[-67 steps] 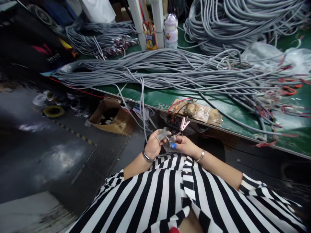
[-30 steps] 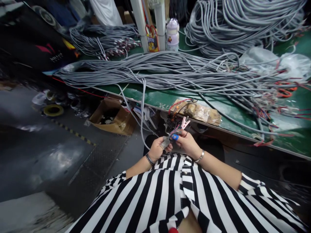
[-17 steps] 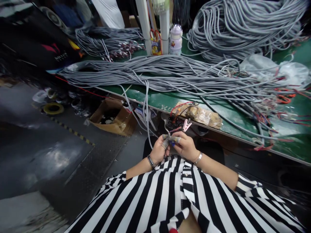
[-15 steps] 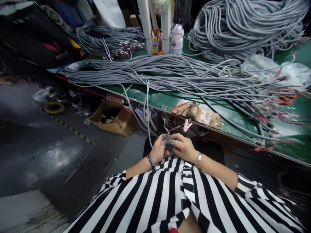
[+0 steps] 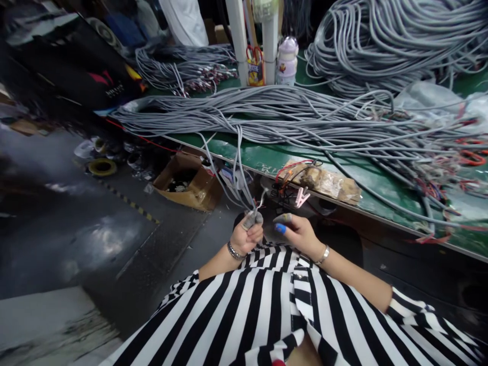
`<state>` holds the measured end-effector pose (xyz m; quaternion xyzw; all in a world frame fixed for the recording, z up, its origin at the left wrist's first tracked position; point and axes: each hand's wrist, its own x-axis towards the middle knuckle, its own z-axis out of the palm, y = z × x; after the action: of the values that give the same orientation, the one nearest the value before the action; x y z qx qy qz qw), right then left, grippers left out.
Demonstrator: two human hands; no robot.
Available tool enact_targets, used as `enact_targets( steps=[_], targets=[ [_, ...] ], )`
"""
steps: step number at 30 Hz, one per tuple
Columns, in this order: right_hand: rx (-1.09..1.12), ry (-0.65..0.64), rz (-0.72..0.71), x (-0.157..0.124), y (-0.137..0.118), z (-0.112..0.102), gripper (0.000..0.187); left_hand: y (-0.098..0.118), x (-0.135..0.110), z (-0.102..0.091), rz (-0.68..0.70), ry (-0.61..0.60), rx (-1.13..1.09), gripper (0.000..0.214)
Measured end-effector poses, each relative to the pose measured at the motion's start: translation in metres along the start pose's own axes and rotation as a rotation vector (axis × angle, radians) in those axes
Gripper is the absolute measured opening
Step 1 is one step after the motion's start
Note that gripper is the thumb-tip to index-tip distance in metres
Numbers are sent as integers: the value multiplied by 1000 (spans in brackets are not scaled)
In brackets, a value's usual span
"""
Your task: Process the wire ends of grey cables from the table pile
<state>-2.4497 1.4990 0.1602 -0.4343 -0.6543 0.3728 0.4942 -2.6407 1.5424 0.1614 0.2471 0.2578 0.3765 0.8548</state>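
Note:
My left hand (image 5: 247,234) is closed around the end of a grey cable (image 5: 239,168) that hangs down from the bench edge; its fingertips wear grey covers. My right hand (image 5: 295,233) is a little to the right, apart from the cable, with fingers loosely curled, a blue cover on one fingertip and a grey one on another. Nothing shows in it. A pink clip (image 5: 301,195) on red and black wires (image 5: 285,170) dangles just above my right hand.
A green bench (image 5: 267,155) carries long bundles of grey cable (image 5: 290,119) and a big coil (image 5: 389,40) at the back right. A taped brown block (image 5: 324,179) lies at the bench edge. A cardboard box (image 5: 186,180) sits on the floor to the left. A bottle (image 5: 286,61) stands by white posts.
My hands were together on the cable end; now the right hand has pulled away to the right and the left alone keeps the cable. The view shifted slightly left.

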Motion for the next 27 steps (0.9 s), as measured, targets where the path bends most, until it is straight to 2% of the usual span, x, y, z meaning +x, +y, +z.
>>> enact_targets(
  steps=[3, 7, 10, 12, 15, 17, 19, 24, 26, 27],
  targets=[
    [198, 81, 174, 6, 5, 4, 29, 0, -7, -3, -49, 3, -106, 32],
    [454, 22, 348, 21, 3, 10, 55, -2, -9, -2, -93, 46, -105, 38],
    [634, -61, 364, 33, -6, 16, 65, -5, -8, 1, -146, 71, -66, 38],
    [700, -69, 344, 38, -12, 20, 61, -6, -8, 2, -171, 68, -37, 41],
    [701, 8, 356, 41, -19, 24, 42, -7, -8, 3, -194, 47, 6, 45],
    [689, 61, 413, 40, -22, 25, 36, -9, -8, 1, -202, 34, 28, 47],
    [679, 65, 510, 38, -20, 26, 37, -10, -8, -1, -197, 17, 46, 47],
    [634, -28, 814, 28, -1, 28, 48, -11, -7, -9, -158, 15, 99, 54],
    [585, -18, 804, 21, 3, 25, 47, -9, -6, -11, -114, 40, 103, 55],
    [534, -11, 737, 17, 3, 22, 46, -7, -6, -12, -91, 46, 98, 56]
  ],
)
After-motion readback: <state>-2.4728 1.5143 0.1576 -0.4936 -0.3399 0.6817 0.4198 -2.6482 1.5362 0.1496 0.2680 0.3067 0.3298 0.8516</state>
